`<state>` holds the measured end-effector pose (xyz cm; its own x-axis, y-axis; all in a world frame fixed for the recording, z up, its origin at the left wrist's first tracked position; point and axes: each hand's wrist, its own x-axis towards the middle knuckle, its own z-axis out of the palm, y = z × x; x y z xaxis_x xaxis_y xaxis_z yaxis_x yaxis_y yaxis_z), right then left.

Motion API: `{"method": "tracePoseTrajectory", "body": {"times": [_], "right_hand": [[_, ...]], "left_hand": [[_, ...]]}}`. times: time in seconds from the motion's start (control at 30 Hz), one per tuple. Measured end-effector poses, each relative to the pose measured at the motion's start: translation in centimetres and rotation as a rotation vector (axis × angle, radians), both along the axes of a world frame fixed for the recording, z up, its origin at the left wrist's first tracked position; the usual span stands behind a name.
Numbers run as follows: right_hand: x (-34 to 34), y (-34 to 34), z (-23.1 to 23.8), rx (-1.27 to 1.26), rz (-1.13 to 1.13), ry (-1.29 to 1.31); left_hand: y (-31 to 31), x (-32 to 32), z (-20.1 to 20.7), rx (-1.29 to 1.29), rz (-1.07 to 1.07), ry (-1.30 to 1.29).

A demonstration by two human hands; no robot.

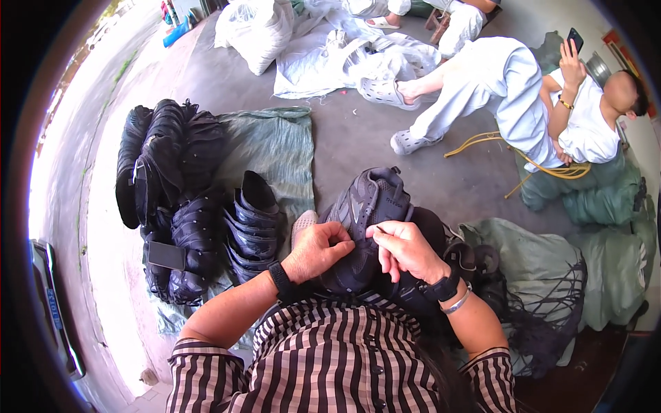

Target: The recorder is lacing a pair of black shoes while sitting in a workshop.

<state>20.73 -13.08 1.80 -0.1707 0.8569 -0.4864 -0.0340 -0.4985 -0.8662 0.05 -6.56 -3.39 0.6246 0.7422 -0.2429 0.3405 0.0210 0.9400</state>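
Observation:
A dark grey sneaker [372,199] rests on my lap, its toe toward me and its ankle opening away from me. From the left, my left hand [320,249] is closed, thumb and forefinger pinching at the sneaker's upper beside the lacing area. My right hand [410,251] is pinched over the other side of the shoe, with the dark tip of a shoelace [380,229] between thumb and forefinger. The lace's path through the eyelets is too dark to follow. Partly hidden by my right hand, more dark shoes [460,253] lie just to its right.
Dark shoe uppers [191,230] are stacked on a green sheet [282,141] at left, a phone [166,255] on top. Nested black pieces [251,227] stand nearby. Black laces [551,313] spread over green sacks at right. A seated person [509,89] holds a phone; white sacks [258,31] lie beyond.

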Motion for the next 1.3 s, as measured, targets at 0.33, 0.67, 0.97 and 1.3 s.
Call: {"method": "tracePoseTrajectory", "body": {"times": [0.33, 0.67, 0.97, 1.3], "right_hand": [[1.0, 0.5, -1.0, -0.155, 0.016, 0.232], [0.5, -0.2, -0.9, -0.017, 0.114, 0.019], [-1.6, 0.9, -1.4, 0.121, 0.027, -0.112], [-3.6, 0.2, -1.8, 0.480, 0.166, -0.813]], "left_hand": [[0.3, 0.6, 1.1, -0.037, 0.047, 0.047], [2.1, 0.4, 0.5, 0.111, -0.165, -0.023], [3.0, 0.4, 3.0, 0.506, -0.431, 0.321], [6.1, 4.5, 8.4, 1.013, -1.010, 0.579]]}}
